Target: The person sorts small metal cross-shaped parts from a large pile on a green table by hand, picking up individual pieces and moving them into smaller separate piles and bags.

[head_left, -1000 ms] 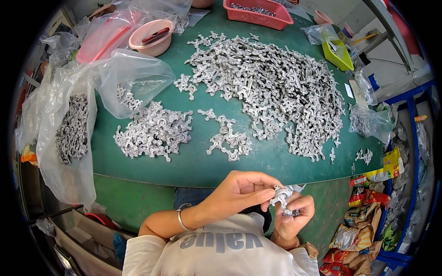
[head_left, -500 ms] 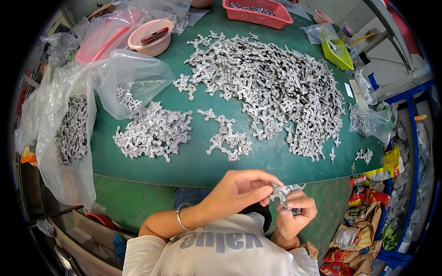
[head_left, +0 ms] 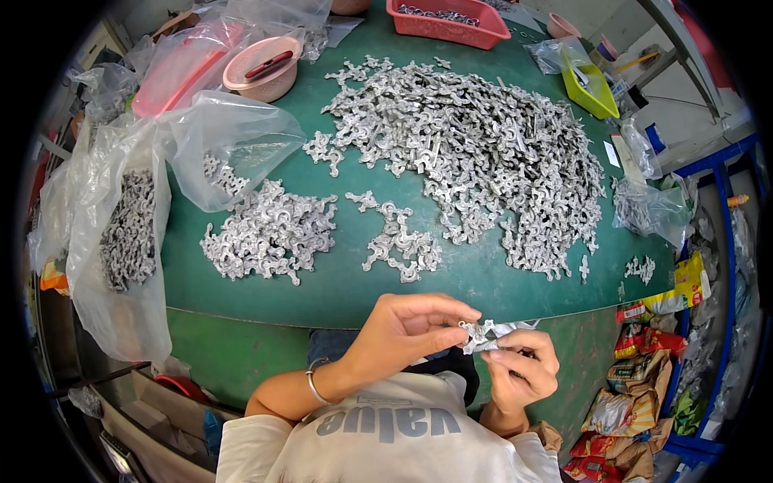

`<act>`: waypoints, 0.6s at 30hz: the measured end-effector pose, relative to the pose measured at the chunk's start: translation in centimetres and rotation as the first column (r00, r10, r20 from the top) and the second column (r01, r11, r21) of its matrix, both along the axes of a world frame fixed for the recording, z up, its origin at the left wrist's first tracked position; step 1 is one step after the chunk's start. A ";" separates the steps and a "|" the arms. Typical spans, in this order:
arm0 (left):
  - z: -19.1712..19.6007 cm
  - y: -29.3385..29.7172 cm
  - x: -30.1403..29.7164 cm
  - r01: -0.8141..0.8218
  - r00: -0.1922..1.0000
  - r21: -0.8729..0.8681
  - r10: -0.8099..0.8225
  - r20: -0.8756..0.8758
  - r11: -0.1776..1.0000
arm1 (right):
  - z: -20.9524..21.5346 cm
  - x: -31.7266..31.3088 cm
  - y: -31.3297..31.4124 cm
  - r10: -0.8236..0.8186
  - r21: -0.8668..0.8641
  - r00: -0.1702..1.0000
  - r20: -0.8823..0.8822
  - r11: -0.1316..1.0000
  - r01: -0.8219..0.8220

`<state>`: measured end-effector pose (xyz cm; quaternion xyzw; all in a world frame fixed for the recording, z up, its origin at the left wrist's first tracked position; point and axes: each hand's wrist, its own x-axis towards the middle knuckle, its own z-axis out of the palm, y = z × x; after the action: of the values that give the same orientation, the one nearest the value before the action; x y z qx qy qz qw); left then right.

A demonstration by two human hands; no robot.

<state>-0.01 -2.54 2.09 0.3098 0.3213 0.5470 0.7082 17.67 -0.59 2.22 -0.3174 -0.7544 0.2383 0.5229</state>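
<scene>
Just off the front edge of the green table, a small silvery cast metal part (head_left: 478,336) with rounded lobes is held between my two hands. My left hand (head_left: 415,326) pinches its left end between thumb and fingers. On the other end, my right hand (head_left: 523,369) grips with curled fingers; something grey shows partly behind these fingers, too hidden to name. Beyond my hands lies a small cluster of similar metal parts (head_left: 403,245). A medium pile (head_left: 274,233) sits to the left, and a large heap (head_left: 475,153) covers the table's middle and right.
At the left edge a clear plastic bag (head_left: 84,266) holds more metal parts. A pink bowl (head_left: 278,83) with a red-handled tool, a red tray (head_left: 451,30) and a yellow-green tray (head_left: 594,90) stand farther back. To the right is a blue rack (head_left: 729,306) beside colourful packages (head_left: 620,406).
The metal part has been turned between my hands and now lies flatter. Both hands shifted slightly, and my right fingers moved from curled round it to its right end.
</scene>
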 end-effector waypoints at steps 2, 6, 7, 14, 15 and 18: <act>-0.1 0.0 0.1 -0.001 1.000 -0.015 0.001 0.003 1.000 | 0.0 -0.1 0.2 0.019 -0.008 0.998 -0.057 1.000 -0.019; -0.1 -0.2 0.0 -0.013 1.000 -0.029 0.014 0.019 0.999 | 0.0 0.0 -0.1 -0.001 -0.122 0.996 -0.090 0.992 -0.010; -0.1 -0.2 0.1 -0.015 1.000 -0.042 0.015 0.007 0.999 | 0.0 -0.1 -0.3 -0.022 -0.166 0.991 -0.136 0.986 -0.001; -0.4 -0.2 0.2 -0.037 0.999 -0.044 0.037 0.009 0.998 | -0.2 0.0 -0.3 -0.034 -0.218 0.990 -0.137 0.976 0.003; -0.4 -0.1 0.3 -0.042 0.999 -0.037 0.043 0.024 0.998 | -0.2 0.0 -0.3 -0.037 -0.216 0.990 -0.139 0.976 0.006; -0.6 -0.1 0.4 -0.054 0.996 -0.003 0.055 0.069 0.999 | -0.2 -0.2 -0.2 -0.041 -0.217 0.988 -0.147 0.976 0.008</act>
<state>0.39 -2.65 1.45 0.2812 0.3053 0.5763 0.7039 17.44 -0.82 1.99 -0.3626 -0.6784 0.3354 0.5439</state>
